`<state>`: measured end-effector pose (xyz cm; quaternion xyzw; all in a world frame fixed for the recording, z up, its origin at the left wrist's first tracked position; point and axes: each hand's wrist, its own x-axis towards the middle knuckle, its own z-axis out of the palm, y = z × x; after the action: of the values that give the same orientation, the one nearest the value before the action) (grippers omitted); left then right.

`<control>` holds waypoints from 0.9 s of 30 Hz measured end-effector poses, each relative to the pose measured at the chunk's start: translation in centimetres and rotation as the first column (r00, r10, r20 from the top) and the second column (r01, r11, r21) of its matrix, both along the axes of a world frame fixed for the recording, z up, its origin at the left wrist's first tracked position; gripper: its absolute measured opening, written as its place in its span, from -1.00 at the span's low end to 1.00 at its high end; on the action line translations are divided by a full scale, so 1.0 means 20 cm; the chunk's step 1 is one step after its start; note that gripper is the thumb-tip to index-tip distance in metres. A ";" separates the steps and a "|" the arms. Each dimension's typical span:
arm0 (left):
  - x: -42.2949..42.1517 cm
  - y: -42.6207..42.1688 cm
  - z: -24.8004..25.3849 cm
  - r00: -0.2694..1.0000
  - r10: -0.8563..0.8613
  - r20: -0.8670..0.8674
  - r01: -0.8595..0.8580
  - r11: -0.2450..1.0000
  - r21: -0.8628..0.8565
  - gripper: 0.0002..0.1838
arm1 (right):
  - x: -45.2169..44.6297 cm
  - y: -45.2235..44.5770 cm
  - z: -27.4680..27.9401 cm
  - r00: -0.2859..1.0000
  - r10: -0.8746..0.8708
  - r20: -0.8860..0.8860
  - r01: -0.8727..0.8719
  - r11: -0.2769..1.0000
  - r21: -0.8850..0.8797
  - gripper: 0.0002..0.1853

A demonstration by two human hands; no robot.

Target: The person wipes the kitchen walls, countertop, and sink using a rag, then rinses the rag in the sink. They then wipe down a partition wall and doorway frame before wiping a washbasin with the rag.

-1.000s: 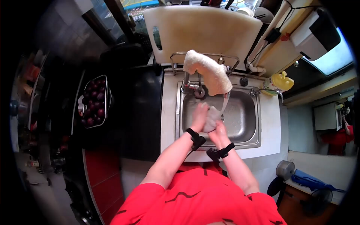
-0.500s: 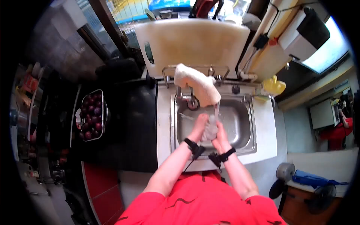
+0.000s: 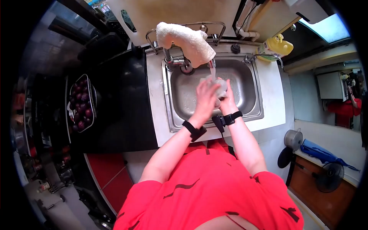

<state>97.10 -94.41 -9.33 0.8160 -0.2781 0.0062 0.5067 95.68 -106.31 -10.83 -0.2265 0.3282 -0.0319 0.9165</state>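
Under the running water of the tap, my two hands work at a whitish, crumpled, wet thing; whether it is cloth or plastic I cannot tell. My right hand grips it from the right and below. Across its left side lie the fingers of my left hand, slightly blurred and pressed onto it. The steel sink is below both hands. Just beyond them, a white towel-like cover wraps the tap's spout.
A yellow bottle stands at the sink's back right, near a small second tap. Behind the sink leans a large cutting board. On the black counter at left sits a basket of dark purple round fruit.
My left hand has shifted from the thing's left side to over it, fingers now spread across. The view has tilted, so the sink and tap sit higher in the picture.
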 end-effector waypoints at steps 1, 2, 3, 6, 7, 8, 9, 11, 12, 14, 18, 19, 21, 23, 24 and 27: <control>-0.03 -0.01 0.05 0.996 -0.058 0.069 0.055 0.998 0.034 -0.63 | -0.02 0.02 -0.04 1.000 0.001 -0.005 -0.001 1.000 0.004 -0.43; -0.04 0.00 0.11 0.998 -0.056 0.019 0.054 0.992 0.113 -0.63 | -0.03 0.05 -0.07 0.999 -0.027 -0.024 0.026 1.000 -0.004 -0.48; -0.04 0.00 0.15 0.998 -0.049 -0.028 0.053 0.981 0.189 -0.63 | -0.04 0.07 -0.09 0.998 -0.052 -0.040 0.052 0.999 -0.014 -0.52; 0.09 -0.03 0.03 0.988 0.090 -0.126 -0.072 0.987 0.145 -0.65 | -0.03 0.15 -0.09 0.996 -0.076 -0.048 0.071 0.994 -0.084 -0.62; 0.14 -0.04 -0.02 0.988 0.090 -0.127 -0.071 0.987 0.145 -0.65 | -0.03 0.17 -0.09 0.997 -0.074 -0.034 0.068 0.988 -0.142 -0.67; 0.19 -0.04 -0.08 0.940 0.062 -0.336 -0.056 0.998 0.025 -0.66 | -0.04 0.16 -0.08 1.000 -0.012 -0.002 0.011 0.987 -0.158 -0.71; 0.25 -0.04 -0.15 0.852 0.006 -0.524 -0.067 0.993 -0.097 -0.67 | -0.03 0.16 -0.09 1.000 -0.011 -0.001 0.011 0.987 -0.158 -0.71; 0.30 -0.05 -0.19 0.712 -0.007 -0.702 -0.080 0.993 -0.090 -0.65 | -0.03 0.16 -0.13 1.000 -0.010 -0.006 0.009 0.991 -0.134 -0.73; 0.30 -0.06 -0.21 0.626 -0.052 -0.778 -0.176 0.963 -0.206 -0.67 | -0.01 0.15 -0.15 1.000 -0.008 -0.006 0.007 0.991 -0.135 -0.73; 0.29 -0.06 -0.15 0.537 -0.113 -0.836 -0.281 0.910 -0.304 -0.69 | 0.00 0.12 -0.13 1.000 -0.016 0.007 0.017 0.976 -0.215 -0.66; 0.12 -0.07 0.07 0.940 -0.062 0.336 0.001 0.984 0.179 -0.64 | 0.00 -0.01 0.04 0.991 0.120 -0.060 -0.114 0.990 0.086 -0.35; 0.06 -0.09 0.12 0.999 -0.046 0.016 0.045 0.998 0.043 -0.62 | -0.01 -0.07 0.01 0.976 0.207 -0.059 -0.197 0.969 0.148 -0.38; -0.04 -0.07 0.26 0.988 -0.050 0.149 0.032 0.993 0.116 -0.54 | -0.03 -0.11 -0.02 0.963 0.183 0.196 -0.201 0.977 0.077 -0.40; -0.04 -0.09 0.19 0.996 -0.017 0.084 0.007 0.994 0.113 -0.60 | -0.05 -0.09 -0.03 0.941 0.202 0.272 -0.249 0.957 0.149 -0.47; -0.03 -0.09 0.15 1.000 0.009 0.027 -0.012 0.994 0.109 -0.65 | -0.06 -0.05 -0.05 0.986 0.166 0.011 -0.166 0.986 -0.029 -0.52; 0.05 -0.08 0.06 0.991 0.040 -0.131 -0.039 0.999 0.006 -0.74 | -0.07 0.07 0.01 0.980 0.047 -0.192 -0.071 0.990 -0.122 -0.65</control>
<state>98.09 -96.02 -8.11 0.8209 -0.2282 -0.0379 0.5221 94.29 -104.83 -10.60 -0.2967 0.4038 -0.0043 0.8654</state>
